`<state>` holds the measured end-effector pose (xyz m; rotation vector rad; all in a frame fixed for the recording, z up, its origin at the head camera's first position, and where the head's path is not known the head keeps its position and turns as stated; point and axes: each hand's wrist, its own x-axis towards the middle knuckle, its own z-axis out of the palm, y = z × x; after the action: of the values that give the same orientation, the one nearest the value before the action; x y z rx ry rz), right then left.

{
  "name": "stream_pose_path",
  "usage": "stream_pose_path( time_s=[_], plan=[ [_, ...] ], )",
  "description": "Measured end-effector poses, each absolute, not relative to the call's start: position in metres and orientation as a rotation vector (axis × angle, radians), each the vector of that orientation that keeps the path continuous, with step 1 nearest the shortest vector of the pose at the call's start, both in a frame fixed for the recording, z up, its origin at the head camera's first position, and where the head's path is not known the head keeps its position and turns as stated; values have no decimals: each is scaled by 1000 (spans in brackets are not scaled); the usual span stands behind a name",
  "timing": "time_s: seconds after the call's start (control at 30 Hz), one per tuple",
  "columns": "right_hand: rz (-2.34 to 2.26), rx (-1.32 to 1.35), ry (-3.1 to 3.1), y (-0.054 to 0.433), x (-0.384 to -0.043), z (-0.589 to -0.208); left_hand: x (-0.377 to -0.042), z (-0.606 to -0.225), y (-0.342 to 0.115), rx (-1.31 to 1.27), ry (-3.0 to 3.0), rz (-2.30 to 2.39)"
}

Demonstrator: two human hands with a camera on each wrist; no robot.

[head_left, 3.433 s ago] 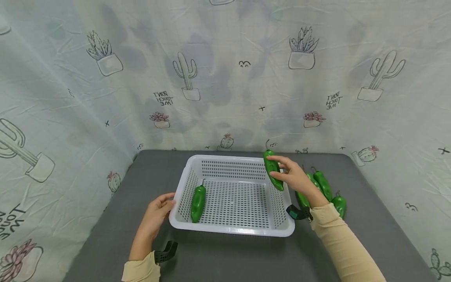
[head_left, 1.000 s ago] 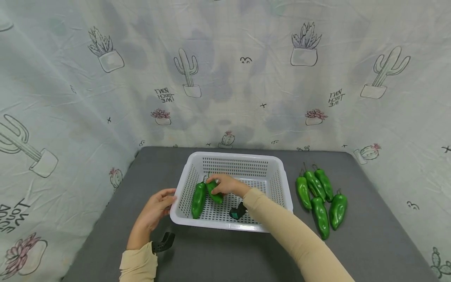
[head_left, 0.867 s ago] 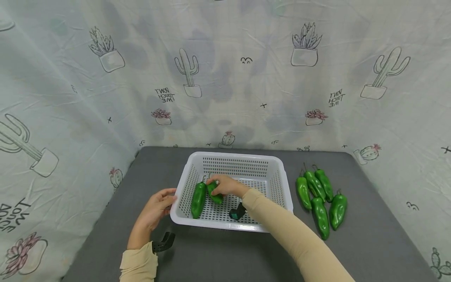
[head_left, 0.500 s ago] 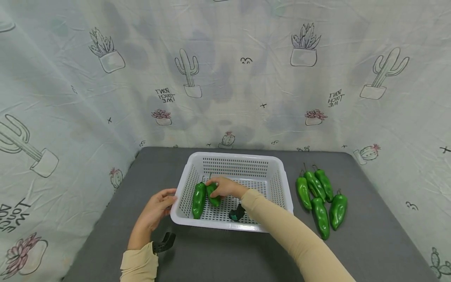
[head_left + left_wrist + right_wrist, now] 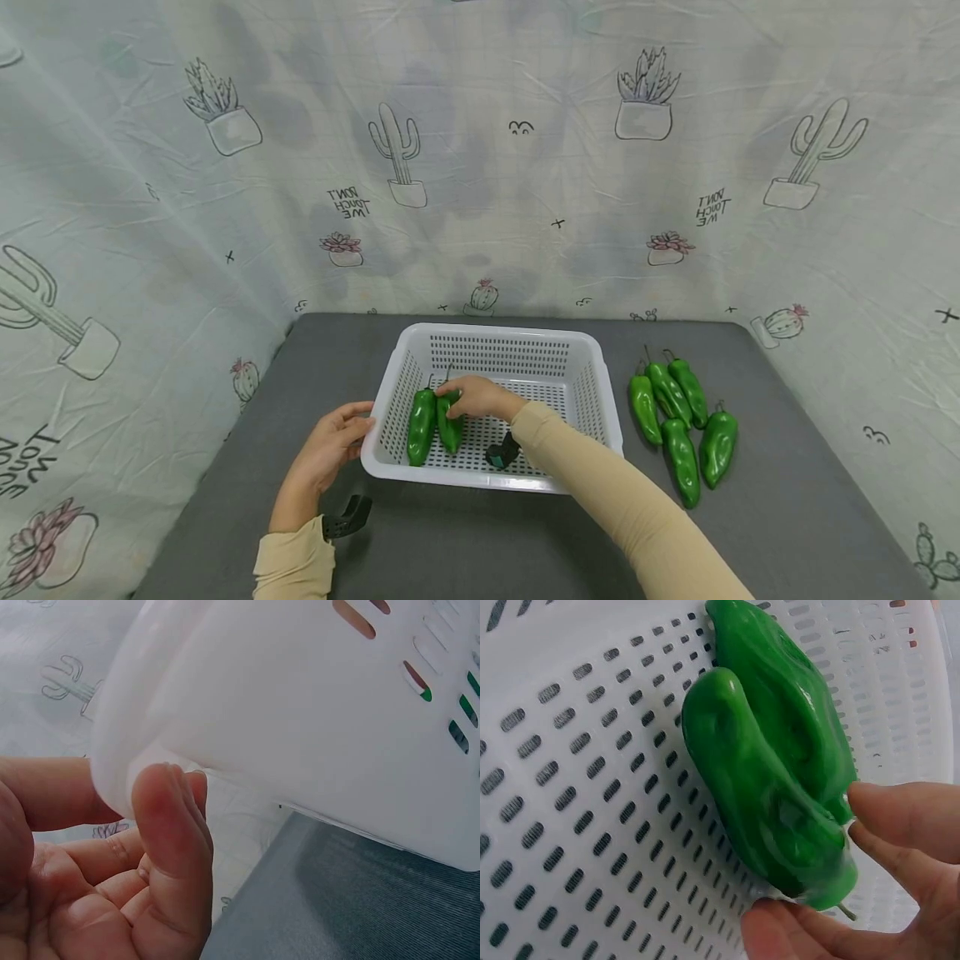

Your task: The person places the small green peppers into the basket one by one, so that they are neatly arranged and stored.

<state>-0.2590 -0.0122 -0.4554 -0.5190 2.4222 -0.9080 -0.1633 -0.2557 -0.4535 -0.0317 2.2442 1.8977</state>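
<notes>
There were seven long, shiny green peppers and one white plastic basket with slots point(image 5: 465, 478). The basket sat in the middle of the head view, on the dark grey worktop point(image 5: 450, 542). Two peppers lay in its left part, side by side. The right hand point(image 5: 483, 397) pinched the stem end of one, the held pepper point(image 5: 450, 429), and the other, the left pepper point(image 5: 422, 429), was just beside it. The left hand point(image 5: 335, 437) held the basket's rim at its left side. Five loose peppers point(image 5: 682, 462) lay on the worktop, right of the basket.

Only the head view showed those five. The left wrist view showed what the head view hid: the thumb and a finger on both sides of the rim, and bits of green through slots at the right edge. The right wrist view showed fingers on both sides of the held pepper, with its stem poking out at lower right.
</notes>
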Motion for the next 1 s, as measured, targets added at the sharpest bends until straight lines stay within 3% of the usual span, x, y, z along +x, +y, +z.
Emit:
stream_pose_path(
  time_s=[0.5,1.0],
  plan=[
    [-867,-532,2518,-3,-261,-444,-164,-456,-255,-49,2243,1909],
    [-1147,-524,2394,37,-265,-421,-165,-454,-257,-44,2229,1903]
  ],
)
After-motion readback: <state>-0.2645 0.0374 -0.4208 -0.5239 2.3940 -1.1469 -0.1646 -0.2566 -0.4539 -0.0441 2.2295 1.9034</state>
